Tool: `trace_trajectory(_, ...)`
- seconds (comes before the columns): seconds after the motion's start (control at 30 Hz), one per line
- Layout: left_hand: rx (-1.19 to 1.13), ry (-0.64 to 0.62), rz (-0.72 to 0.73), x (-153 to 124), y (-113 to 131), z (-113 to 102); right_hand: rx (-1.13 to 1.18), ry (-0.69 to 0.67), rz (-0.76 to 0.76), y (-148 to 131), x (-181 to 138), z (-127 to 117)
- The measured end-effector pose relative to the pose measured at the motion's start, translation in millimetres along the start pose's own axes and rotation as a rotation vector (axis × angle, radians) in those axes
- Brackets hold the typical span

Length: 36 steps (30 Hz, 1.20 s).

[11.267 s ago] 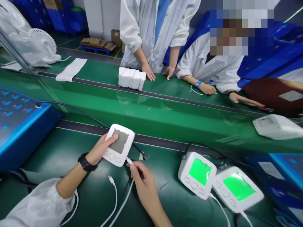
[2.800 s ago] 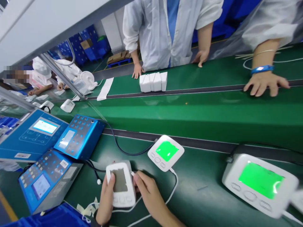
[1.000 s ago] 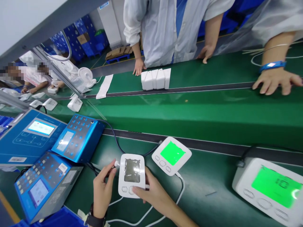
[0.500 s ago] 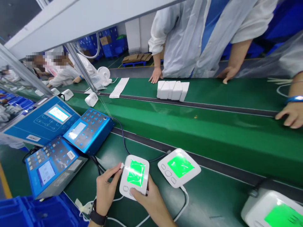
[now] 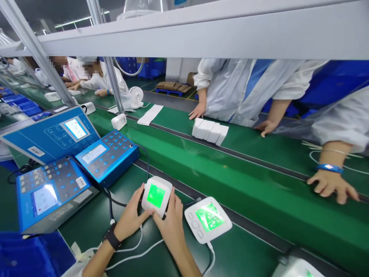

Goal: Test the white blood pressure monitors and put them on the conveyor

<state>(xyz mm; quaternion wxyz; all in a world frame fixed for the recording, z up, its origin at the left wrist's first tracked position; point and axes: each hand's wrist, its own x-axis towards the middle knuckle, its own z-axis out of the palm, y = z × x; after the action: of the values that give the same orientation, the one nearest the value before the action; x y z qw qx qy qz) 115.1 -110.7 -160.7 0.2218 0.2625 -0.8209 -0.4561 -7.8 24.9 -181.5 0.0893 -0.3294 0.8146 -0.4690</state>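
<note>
Both my hands grip a white blood pressure monitor point(image 5: 156, 196) with a lit green screen, tilted up over the green bench. My left hand point(image 5: 134, 211) has it by the left side, thumb at the lower edge. On the right side, my right hand point(image 5: 170, 215) wraps the casing, thumb near its lower front. A second white monitor point(image 5: 192, 223), also lit green, lies just right of my hands with a white cable plugged into its lower edge. Part of a third monitor point(image 5: 292, 268) shows at the bottom right.
Blue test boxes point(image 5: 111, 152) with keypads and screens stand at left, above a blue bin point(image 5: 34, 254). Across the green conveyor point(image 5: 230, 169), white units point(image 5: 209, 130) stand in a row. Co-workers' hands rest there, one with a blue wristband point(image 5: 330, 168). A grey beam point(image 5: 201, 34) crosses overhead.
My left hand has moved from the small white plug beside the monitor onto its casing. The monitor has shifted up and left, and my right thumb has left the buttons. The view has tilted up.
</note>
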Motion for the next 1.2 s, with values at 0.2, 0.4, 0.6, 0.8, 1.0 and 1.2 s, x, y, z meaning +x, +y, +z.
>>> trace_trajectory(0.2, 0.089, 0.016, 0.024, -1.3, -10.5, 19.9, -0.048, 0.004, -0.075, 8.5, -3.4, 11.9)
trace_trajectory(0.4, 0.159, -0.036, 0.129, -1.1, -3.0, 17.6, 0.062, -0.014, -0.046, 7.6, -3.0, 4.2)
trace_trajectory(0.6, 0.167, -0.001, 0.14, -1.0, -3.3, 18.2, 0.094, 0.019, -0.025, 10.4, -2.1, 3.4)
trace_trajectory(0.8, 0.122, -0.063, 0.072, -1.7, -4.6, 14.7, 0.11, 0.016, -0.041, 10.8, -1.7, 2.7)
trace_trajectory(1.0, 0.106, -0.081, 0.059, -1.5, -3.7, 13.5, 0.124, 0.016, -0.047, 10.6, -0.8, 1.2)
trace_trajectory(1.2, 0.084, -0.07, 0.068, -1.9, -2.9, 13.7, 0.129, 0.031, -0.06, 9.8, -1.0, 2.4)
